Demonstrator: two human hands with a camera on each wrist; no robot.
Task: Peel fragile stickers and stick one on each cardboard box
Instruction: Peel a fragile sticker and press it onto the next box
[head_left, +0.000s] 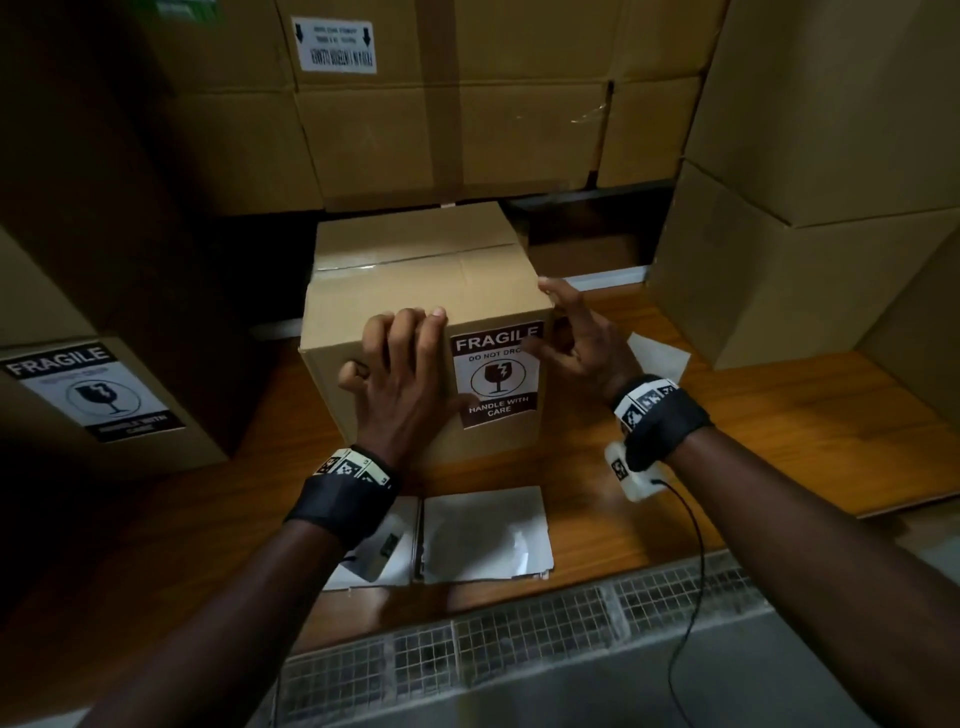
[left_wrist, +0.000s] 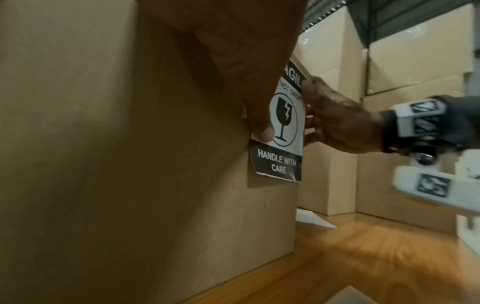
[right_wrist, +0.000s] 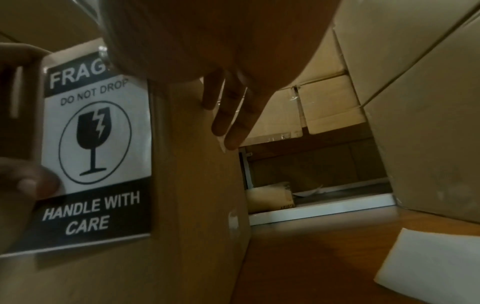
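Note:
A small cardboard box (head_left: 415, 291) stands on the wooden table (head_left: 753, 447). A black-and-white FRAGILE sticker (head_left: 496, 376) lies on its near face, toward the right edge. My left hand (head_left: 400, 369) rests flat on that face, fingertips at the top edge. Its thumb (left_wrist: 259, 123) presses the sticker's (left_wrist: 283, 127) left edge. My right hand (head_left: 571, 332) is beside the box's right corner with fingers spread; its thumb touches the sticker's upper right corner. In the right wrist view the sticker (right_wrist: 98, 144) looks flat, and straight fingers (right_wrist: 228, 115) reach along the box's side.
A larger box (head_left: 171, 415) at the left carries its own fragile sticker (head_left: 93, 395). White sheets (head_left: 483, 535) lie on the table near me, and one (head_left: 660, 358) lies right of the box. Stacked boxes stand behind (head_left: 441, 130) and at the right (head_left: 805, 234). A mesh grating (head_left: 519, 634) runs along the near edge.

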